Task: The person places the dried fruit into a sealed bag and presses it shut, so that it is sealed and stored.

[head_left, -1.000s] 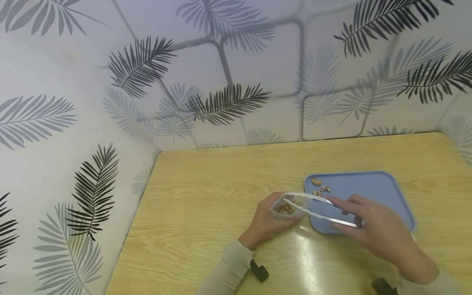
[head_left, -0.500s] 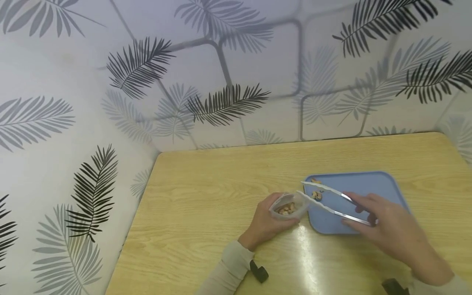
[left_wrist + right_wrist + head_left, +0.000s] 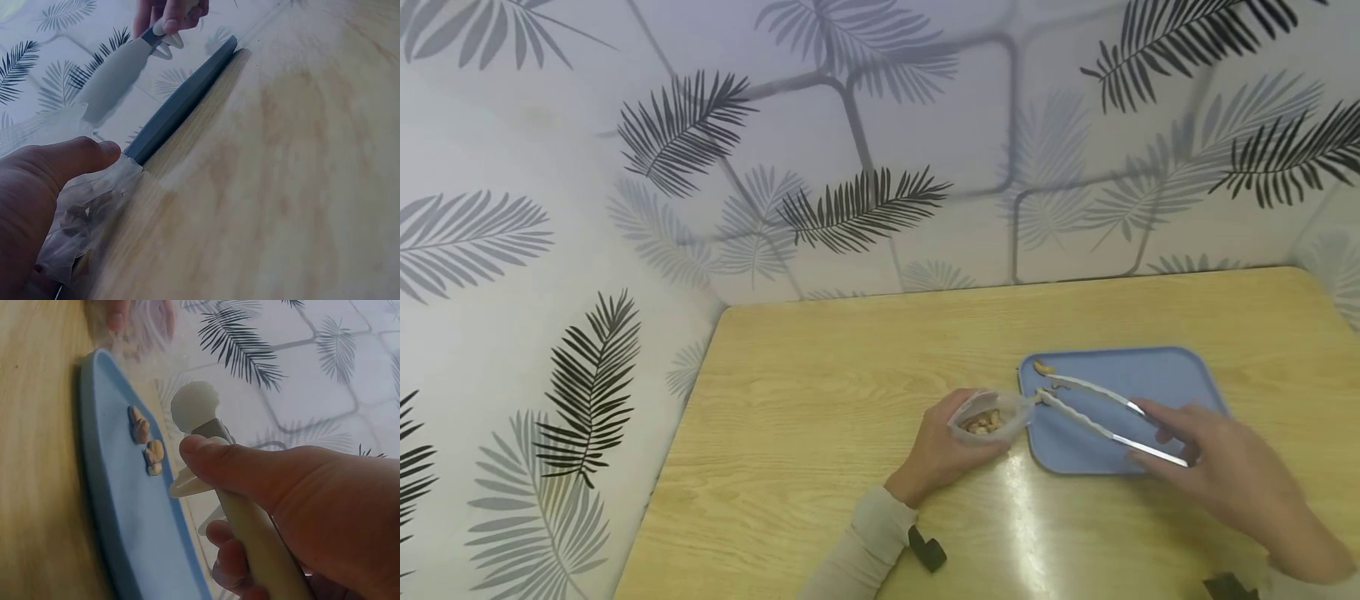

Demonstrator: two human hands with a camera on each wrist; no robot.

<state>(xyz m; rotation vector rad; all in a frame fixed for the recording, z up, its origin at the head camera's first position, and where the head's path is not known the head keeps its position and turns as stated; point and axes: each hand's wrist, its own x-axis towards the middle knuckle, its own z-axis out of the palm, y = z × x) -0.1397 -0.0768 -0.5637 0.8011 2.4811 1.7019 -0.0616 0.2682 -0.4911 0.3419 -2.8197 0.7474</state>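
Observation:
My left hand [image 3: 942,450] holds a clear plastic bag [image 3: 1017,410] by its sides, its mouth spread wide, with cashews [image 3: 985,423] inside. In the left wrist view the thumb [image 3: 75,159] lies along the crinkled bag. My right hand [image 3: 1225,467] grips a pair of tongs [image 3: 1093,423] with pale tips and metal arms. The tong tips stand apart over the left end of a blue tray [image 3: 1150,375], close to a few cashews [image 3: 147,440] there. One curved cashew [image 3: 1042,367] lies near the tray's upper left corner.
The tray lies on a wood-grain table [image 3: 820,400], just right of the bag. A leaf-patterned wall [image 3: 925,125] borders the table's back and left sides. A black wrist mount [image 3: 928,552] sits at the left sleeve.
The tongs have moved right from above the bag's mouth to over the cashews on the tray. My left hand and the bag have stayed nearly in place.

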